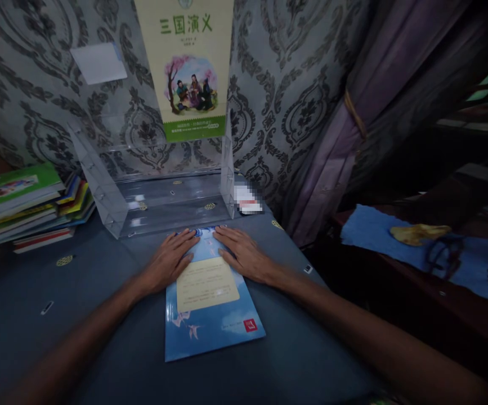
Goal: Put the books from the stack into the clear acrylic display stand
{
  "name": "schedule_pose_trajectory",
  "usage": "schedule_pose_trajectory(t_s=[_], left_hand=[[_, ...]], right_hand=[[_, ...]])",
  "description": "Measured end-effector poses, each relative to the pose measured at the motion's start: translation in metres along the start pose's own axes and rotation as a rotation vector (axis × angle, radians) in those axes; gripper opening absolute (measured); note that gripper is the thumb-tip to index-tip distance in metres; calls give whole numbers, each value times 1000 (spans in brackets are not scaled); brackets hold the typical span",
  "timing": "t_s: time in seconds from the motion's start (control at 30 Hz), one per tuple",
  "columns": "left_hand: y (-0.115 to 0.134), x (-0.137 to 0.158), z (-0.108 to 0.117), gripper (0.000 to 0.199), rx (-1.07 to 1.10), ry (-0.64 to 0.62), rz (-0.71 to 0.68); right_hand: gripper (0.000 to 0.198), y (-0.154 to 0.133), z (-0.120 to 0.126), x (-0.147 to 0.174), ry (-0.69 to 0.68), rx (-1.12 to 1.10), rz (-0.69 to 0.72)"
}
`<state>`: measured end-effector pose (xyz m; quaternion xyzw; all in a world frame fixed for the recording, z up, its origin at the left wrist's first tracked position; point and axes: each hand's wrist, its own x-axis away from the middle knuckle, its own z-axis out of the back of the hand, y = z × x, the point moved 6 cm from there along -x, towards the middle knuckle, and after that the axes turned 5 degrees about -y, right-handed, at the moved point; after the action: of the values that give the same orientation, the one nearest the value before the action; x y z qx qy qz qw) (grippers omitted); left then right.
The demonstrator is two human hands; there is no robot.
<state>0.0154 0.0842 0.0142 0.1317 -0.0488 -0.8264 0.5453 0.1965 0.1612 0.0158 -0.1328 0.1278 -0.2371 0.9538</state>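
Observation:
A blue book (214,332) with a cream text panel lies flat on the dark blue tablecloth. On its far left edge rests my left hand (170,259), fingers stretched out across the cover. My right hand (241,253) lies the same way over the far right edge. Just beyond the book stands a clear plastic rack (104,185) with upright side panels. A cream and green book (193,67) with Chinese characters shows above the rack, its cover facing me. What holds that book up I cannot tell.
Several books (19,197) are stacked at the left. A small white item (247,199), partly blurred, lies right of the rack. A white card (99,63) is against the patterned wall. A tied purple curtain (332,135) hangs at the right, near a blue cloth (370,228).

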Motion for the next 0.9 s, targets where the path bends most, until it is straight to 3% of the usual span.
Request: schedule_pose_trajectory(t_s=[0.27,0.43,0.67,0.77,0.9], left_hand=[[30,23,-2,50,-2,-84,29],[44,34,-2,49,8,-92,19],[49,38,1,48,33,-116,21],[49,38,2,49,41,-117,22],[48,37,1,49,38,-118,27]], right_hand=[[47,-26,-4,44,-11,11,83],[50,-46,-9,84,-150,3,129],[98,-76,10,139,-336,-136,329],[97,-84,16,148,-388,-104,305],[84,-87,10,152,-327,-26,283]])
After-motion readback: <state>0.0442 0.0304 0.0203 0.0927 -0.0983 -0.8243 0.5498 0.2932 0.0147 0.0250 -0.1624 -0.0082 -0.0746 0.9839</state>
